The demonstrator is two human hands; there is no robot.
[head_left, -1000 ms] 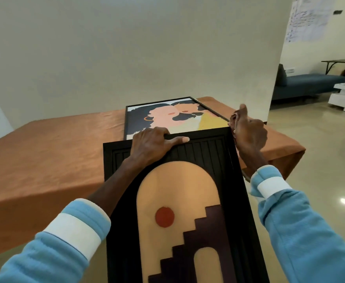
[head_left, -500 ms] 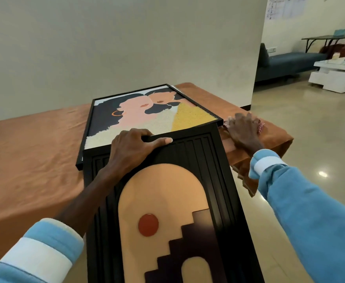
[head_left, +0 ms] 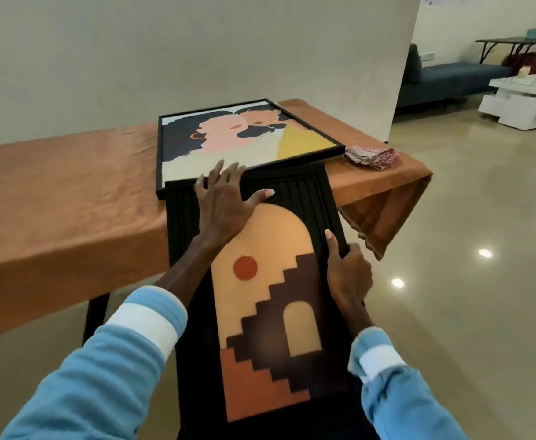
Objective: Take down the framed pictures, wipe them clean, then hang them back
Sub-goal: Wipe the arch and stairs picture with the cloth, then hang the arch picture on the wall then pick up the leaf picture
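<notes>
While the tall arch picture (head_left: 270, 236) is held sloping, its top end at the near edge of the tabletop (head_left: 70, 185) and overlapping the near rim of the portrait picture (head_left: 244, 138) that lies flat there, it is steadied by both hands. Whether the two frames touch cannot be told. The left hand (head_left: 225, 204) is laid flat on the upper part of the frame, fingers spread and nearly straight, reaching the top rail; nothing is clasped by it. The right hand (head_left: 349, 274) is closed round the right rail, thumb on the front, fingers wrapped behind. A checked rag (head_left: 371, 156) lies on the tabletop just beside the right corner of the portrait picture, apart from both hands.

The arch picture is judged stiff and fairly heavy for its length, so it is best taken by the two long rails near the middle, not by a corner. Its ribbed border should give good purchase. The portrait picture looks thinner-framed and lighter; its face is best treated as fragile. The rag is soft and easily gathered in one hand.
</notes>
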